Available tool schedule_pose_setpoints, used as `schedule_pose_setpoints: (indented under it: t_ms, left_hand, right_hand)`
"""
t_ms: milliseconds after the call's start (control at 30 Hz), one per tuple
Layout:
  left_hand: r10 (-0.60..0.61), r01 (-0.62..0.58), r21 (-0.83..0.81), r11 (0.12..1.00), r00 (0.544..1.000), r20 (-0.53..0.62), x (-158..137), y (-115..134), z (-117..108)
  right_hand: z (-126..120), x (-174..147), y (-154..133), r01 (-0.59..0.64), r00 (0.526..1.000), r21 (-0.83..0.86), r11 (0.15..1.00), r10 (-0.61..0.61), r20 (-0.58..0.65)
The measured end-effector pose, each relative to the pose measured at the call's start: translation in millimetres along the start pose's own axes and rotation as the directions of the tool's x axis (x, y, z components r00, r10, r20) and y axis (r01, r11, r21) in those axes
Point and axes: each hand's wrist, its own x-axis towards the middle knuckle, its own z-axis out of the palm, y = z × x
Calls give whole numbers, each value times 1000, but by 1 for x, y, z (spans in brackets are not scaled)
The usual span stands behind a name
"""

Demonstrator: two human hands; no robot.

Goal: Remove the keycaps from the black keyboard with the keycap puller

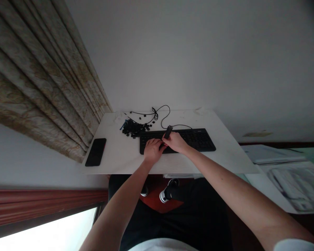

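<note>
On the white rectangular table (pixel 122 158), a long black plastic keyboard (pixel 199 138) lies under both hands. The right hand (pixel 174 141) is closed around a short, dark, stick-like tool (pixel 168 132), which is tilted above the keyboard. The left hand (pixel 152 150) rests on the keyboard's left part — whether it grasps something, I cannot tell. Just behind lies a heap of small black pieces (pixel 133 128) — near a thin black cable (pixel 155 114).
</note>
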Motion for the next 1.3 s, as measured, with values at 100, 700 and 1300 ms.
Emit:
schedule_pose_setpoints:
  t_ms: [100, 700, 1300]
  left_hand:
    - [-17, 17, -17, 1000, 1000, 4, 1, 0, 0]
    - [-38, 40, -27, 999, 997, 66, 8, -4, -2]
    - [-42, 42, -8, 999, 999, -11, 1, -2, -1]
  right_hand:
    - [2, -1, 0, 23, 1000, -27, 999, -23, -11]
    - [-46, 45, -23, -158, 987, 215, 964, 156, 27]
    - [3, 2, 5, -156, 988, 93, 983, 154, 25]
